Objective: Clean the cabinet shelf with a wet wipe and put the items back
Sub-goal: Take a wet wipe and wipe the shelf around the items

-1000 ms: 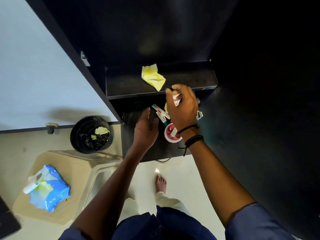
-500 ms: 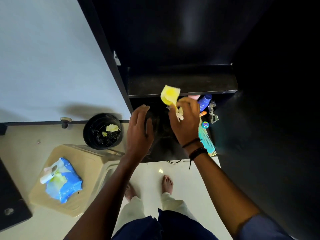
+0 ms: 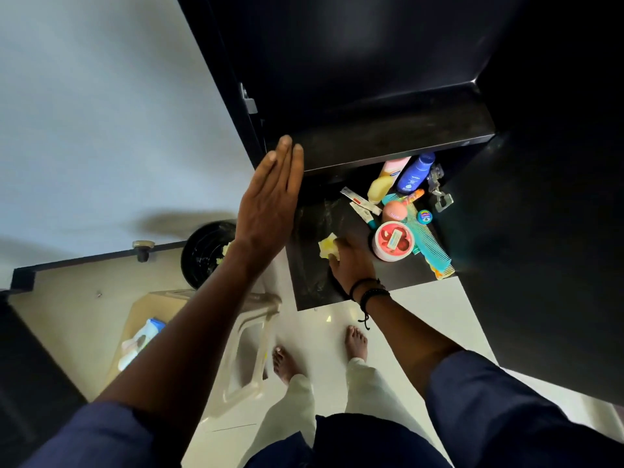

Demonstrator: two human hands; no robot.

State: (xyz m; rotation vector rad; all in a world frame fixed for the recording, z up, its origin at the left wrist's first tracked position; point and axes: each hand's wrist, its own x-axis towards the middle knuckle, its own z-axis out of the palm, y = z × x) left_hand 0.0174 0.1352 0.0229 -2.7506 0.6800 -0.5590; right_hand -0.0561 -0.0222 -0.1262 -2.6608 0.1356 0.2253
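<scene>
Wet wipe (image 3: 327, 246): yellow, crumpled, located on the lower shelf (image 3: 312, 288) of the black cabinet (image 3: 371, 62), left of centre.

Head view:

1. Right hand (image 3: 351, 265) rests on the lower shelf. Its grip is closed on the wet wipe, with the fingers curled over it and holding it against the shelf surface. Two dark bands sit on the wrist.
2. Left hand (image 3: 270, 204) is raised beside the front left corner of the upper shelf (image 3: 388, 136). Its grip is fully open, the fingers are straight and together, and it holds nothing. Contact with the cabinet cannot be determined.
3. Items are grouped at the right of the lower shelf: red-lidded jar (image 3: 393, 240), teal comb (image 3: 430, 246), pink round container (image 3: 394, 211), small blue tin (image 3: 424, 216), two thin tubes (image 3: 359, 199), blue bottle (image 3: 416, 173) and yellow bottle (image 3: 383, 182). The bottles stand at the back, partly under the upper shelf. The jar is just beside the right hand.
4. On the floor, left of the cabinet: black bin (image 3: 202, 255) and beige stool (image 3: 251, 332). A blue wipes pack (image 3: 143, 337) lies on the stool.
</scene>
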